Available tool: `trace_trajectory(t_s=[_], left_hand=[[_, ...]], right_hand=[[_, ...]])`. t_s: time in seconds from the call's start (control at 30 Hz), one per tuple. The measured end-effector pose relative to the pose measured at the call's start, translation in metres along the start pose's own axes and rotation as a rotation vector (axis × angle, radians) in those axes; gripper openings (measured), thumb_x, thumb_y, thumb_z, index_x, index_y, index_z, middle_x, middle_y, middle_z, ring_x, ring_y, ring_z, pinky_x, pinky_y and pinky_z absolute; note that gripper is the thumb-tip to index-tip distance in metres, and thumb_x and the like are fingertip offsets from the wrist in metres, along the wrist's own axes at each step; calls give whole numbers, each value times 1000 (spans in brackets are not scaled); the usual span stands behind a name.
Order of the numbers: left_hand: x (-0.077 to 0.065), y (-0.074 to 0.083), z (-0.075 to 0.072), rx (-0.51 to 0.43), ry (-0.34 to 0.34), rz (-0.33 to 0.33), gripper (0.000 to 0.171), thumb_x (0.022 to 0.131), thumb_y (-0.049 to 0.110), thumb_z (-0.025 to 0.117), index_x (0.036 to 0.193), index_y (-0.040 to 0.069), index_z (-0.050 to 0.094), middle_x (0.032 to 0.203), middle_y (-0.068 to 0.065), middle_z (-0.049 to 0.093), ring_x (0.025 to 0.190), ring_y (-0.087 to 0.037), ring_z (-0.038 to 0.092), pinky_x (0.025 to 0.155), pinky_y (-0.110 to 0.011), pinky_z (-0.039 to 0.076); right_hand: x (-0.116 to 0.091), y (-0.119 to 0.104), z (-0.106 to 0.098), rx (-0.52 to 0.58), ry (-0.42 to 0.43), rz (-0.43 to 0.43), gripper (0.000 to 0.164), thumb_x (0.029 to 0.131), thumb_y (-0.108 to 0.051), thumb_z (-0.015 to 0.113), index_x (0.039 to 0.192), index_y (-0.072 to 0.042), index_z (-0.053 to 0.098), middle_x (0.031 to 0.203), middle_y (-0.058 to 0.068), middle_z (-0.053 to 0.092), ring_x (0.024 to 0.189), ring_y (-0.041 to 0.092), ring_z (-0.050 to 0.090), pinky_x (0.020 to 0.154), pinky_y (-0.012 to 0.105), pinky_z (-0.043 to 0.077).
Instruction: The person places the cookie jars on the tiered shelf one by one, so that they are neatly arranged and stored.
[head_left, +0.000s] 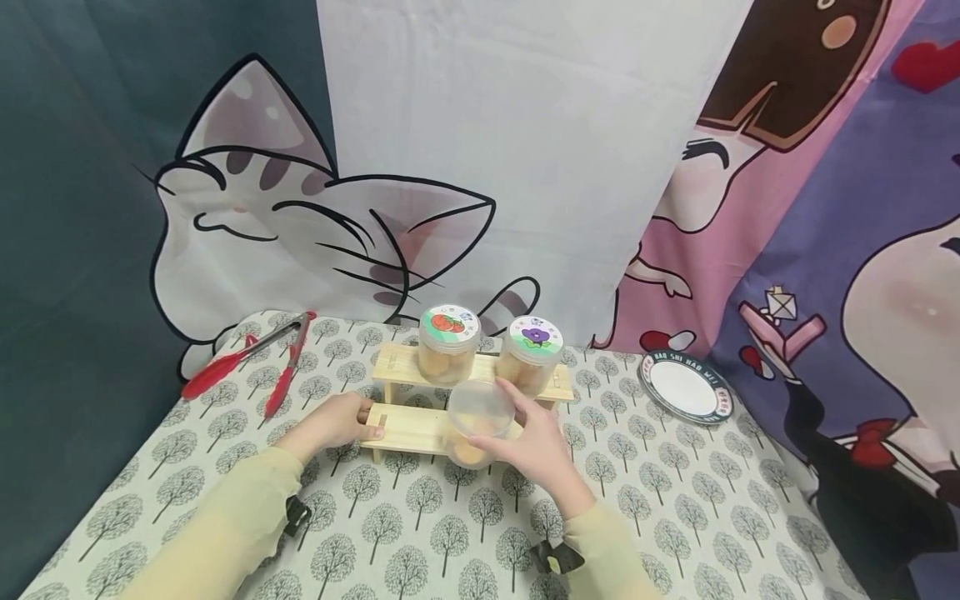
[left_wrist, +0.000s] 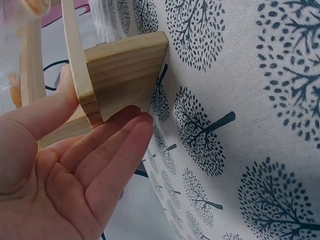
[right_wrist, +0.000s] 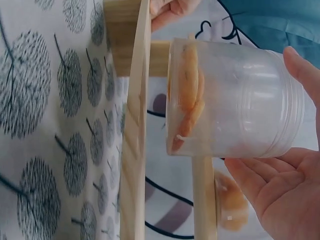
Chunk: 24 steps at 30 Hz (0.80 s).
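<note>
A two-tier wooden rack (head_left: 408,428) stands on the patterned cloth. At its left end, my left hand (head_left: 341,419) grips the lower tier, the thumb on the upper face and the fingers beneath the board (left_wrist: 127,75). With thumb and fingers around its sides, my right hand (head_left: 528,442) holds a clear plastic jar (right_wrist: 240,100) close over the lower tier. Several golden-brown pastry pieces (right_wrist: 190,82) lie in the bottom of that jar. On the upper tier sit two lidded jars, one with a tomato label (head_left: 450,325), the other with a purple flower label (head_left: 535,336).
Red-handled tongs (head_left: 251,354) lie at the back left of the table. A white plate with a dark lettered rim (head_left: 651,379) is at the back right. Behind the table hangs a cartoon-printed curtain (head_left: 525,150). Tree-print cloth (head_left: 450,542) covers the table.
</note>
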<state>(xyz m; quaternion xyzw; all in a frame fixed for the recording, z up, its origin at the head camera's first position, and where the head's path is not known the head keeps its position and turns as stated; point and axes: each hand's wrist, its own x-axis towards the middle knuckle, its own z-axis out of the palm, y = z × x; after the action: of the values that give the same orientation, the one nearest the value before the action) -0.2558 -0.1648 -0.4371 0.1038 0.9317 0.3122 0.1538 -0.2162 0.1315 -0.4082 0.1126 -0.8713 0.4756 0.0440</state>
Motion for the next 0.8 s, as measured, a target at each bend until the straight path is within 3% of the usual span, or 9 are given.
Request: trace_trajectory(t_s=[0.33,0.53,0.8], left_hand=[[-1,0,0,0,4,10,40,82,22,72,109,-6,64,96,-11,71,82,-17,63,83,-46,48],[-1,-1,0,4,9,18,38,82,21,73,108,-6,65,94,-10,71,81,-16,62,83,-46,48],[-1,1,0,-11,5,11,34,83,20,72,106,-3,66,94,-10,71,79,-14,62,82,-44,48]], right_hand=[[9,-11,21,13,-16,-18,98,60,-53,84,142,-20,44,139,5,50,120,27,55,97,46,44],[13,-17,32,4,-3,-5,101,59,-56,84,142,-16,43,133,6,56,115,23,57,96,44,45],[12,-18,43,-31,0,-1,104,59,-57,83,143,-11,42,138,12,51,121,29,54,98,44,44]])
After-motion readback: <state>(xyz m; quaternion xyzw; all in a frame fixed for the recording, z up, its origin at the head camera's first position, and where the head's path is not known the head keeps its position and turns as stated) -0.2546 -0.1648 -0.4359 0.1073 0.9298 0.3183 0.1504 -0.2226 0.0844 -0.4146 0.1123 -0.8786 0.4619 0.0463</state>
